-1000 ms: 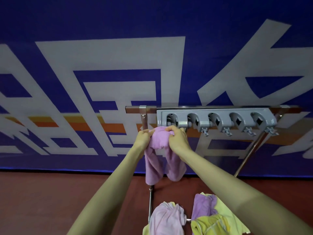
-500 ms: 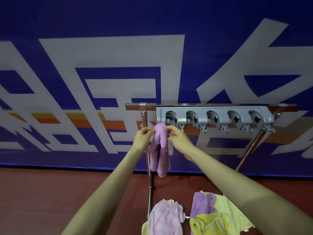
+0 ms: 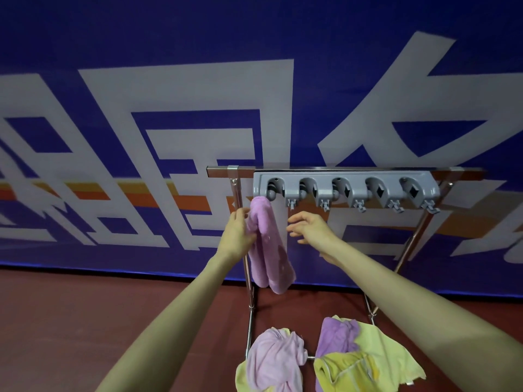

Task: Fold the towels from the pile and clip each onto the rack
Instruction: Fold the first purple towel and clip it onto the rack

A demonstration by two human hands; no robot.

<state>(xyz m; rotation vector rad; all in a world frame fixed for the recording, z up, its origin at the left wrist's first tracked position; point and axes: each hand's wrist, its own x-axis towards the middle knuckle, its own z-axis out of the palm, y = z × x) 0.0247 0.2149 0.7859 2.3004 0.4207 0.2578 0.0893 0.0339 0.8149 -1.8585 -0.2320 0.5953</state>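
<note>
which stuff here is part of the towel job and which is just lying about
Part of the job:
- purple towel, hanging at the leftmost clip
- grey clip rack
- towel pile below
- left hand, holding the towel
- right hand, open beside it

Just there:
- blue banner wall
- red floor
- metal stand carrying the rack

Setting: staged indoor work area, not a home. Backdrop: wall-wide blue banner (image 3: 169, 80) with large white characters and an orange stripe. Floor (image 3: 85, 321): plain dull red. Fixture: freestanding steel rack (image 3: 418, 244) carrying a grey five-clip bar (image 3: 345, 176); loose towels (image 3: 368, 360) heaped on its lower rail.
</note>
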